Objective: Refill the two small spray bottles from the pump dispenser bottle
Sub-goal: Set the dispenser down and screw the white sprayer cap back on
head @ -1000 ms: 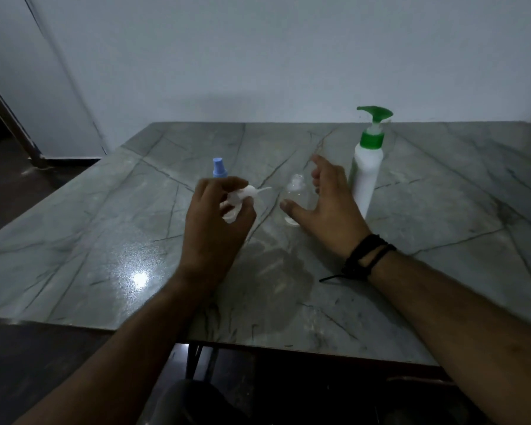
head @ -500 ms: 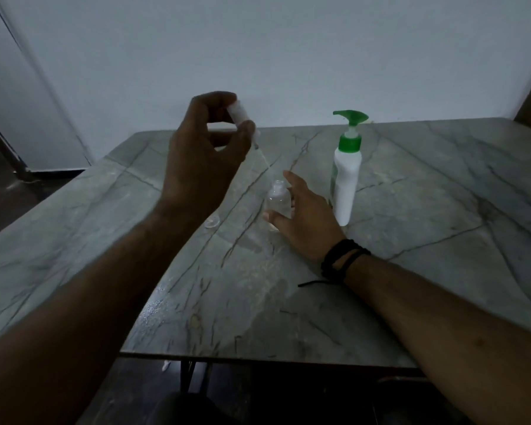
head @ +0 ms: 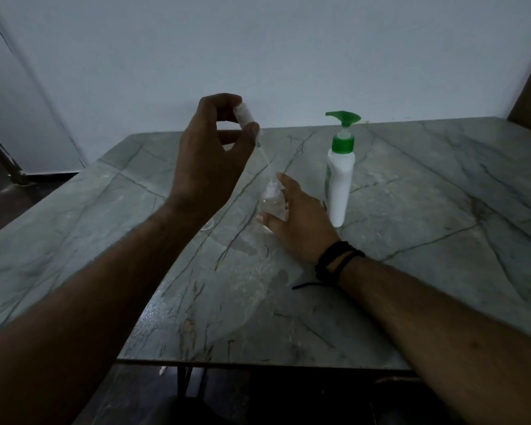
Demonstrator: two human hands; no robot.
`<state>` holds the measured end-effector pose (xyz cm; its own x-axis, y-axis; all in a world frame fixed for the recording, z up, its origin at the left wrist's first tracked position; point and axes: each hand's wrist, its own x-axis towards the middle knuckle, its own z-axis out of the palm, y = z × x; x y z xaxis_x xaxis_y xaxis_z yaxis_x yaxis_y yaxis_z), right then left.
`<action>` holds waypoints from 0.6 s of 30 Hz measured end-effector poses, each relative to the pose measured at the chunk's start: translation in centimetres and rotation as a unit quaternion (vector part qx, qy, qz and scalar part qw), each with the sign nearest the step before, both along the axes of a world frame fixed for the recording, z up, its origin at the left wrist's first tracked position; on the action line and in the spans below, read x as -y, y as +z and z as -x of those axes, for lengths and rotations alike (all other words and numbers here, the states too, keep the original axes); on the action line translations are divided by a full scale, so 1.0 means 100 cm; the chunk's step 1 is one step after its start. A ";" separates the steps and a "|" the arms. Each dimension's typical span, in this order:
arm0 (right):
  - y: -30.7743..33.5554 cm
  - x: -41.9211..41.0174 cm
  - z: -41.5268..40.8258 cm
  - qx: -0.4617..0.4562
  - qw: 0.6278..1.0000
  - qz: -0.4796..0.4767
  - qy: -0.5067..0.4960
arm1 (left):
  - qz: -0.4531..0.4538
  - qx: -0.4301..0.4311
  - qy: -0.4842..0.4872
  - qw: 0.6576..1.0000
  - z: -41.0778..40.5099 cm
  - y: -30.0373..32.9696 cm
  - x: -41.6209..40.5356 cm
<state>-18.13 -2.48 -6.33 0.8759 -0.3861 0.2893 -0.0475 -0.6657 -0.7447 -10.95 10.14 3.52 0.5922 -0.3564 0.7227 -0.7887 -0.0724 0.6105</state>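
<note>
A small clear spray bottle (head: 270,204) stands uncapped on the marble table (head: 411,240). My right hand (head: 298,222) cups it, thumb in front and fingers behind. My left hand (head: 209,161) is raised above and to the left of it, pinching the white spray head (head: 245,115). The thin dip tube (head: 265,162) slants down from the head, its tip at the bottle's mouth. The white pump dispenser bottle (head: 339,179) with a green pump stands just right of my right hand. The second spray bottle is hidden behind my left arm.
A small clear cap (head: 208,226) lies on the table, partly hidden under my left wrist. A white wall (head: 288,56) runs behind the table. The table's near edge (head: 258,363) has dark floor below it, and a dark post stands at the far left.
My left hand has lifted the spray head from table height to well above the clear bottle, drawing the tube out. My right hand stays on the bottle. The view has shifted left.
</note>
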 end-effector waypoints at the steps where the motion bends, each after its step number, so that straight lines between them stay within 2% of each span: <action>1: 0.000 0.000 0.000 0.000 1.000 0.001 0.000 | -0.002 -0.001 -0.003 1.000 0.000 -0.001 0.000; 5: 0.000 0.000 -0.001 0.001 1.000 0.000 0.002 | -0.029 -0.007 -0.010 0.999 -0.002 -0.003 0.002; 8: 0.001 0.001 -0.001 0.000 1.000 -0.005 0.006 | -0.131 -0.022 -0.009 0.991 -0.007 -0.004 0.004; 13: 0.002 0.001 0.001 -0.005 1.000 -0.009 0.005 | -0.284 -0.007 -0.022 0.959 -0.017 0.004 0.006; 16: 0.002 0.001 0.001 -0.006 1.000 -0.007 0.002 | -0.399 0.025 -0.024 0.916 -0.021 0.013 0.011; 18: 0.003 0.001 0.001 -0.004 1.000 -0.004 0.002 | -0.441 0.040 -0.020 0.897 -0.022 0.018 0.016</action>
<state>-18.18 -2.58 -6.08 0.8800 -0.3840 0.2794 -0.0502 -0.6602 -0.7494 -8.79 8.53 5.31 0.5250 -0.8298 0.1892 -0.8399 -0.4693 0.2725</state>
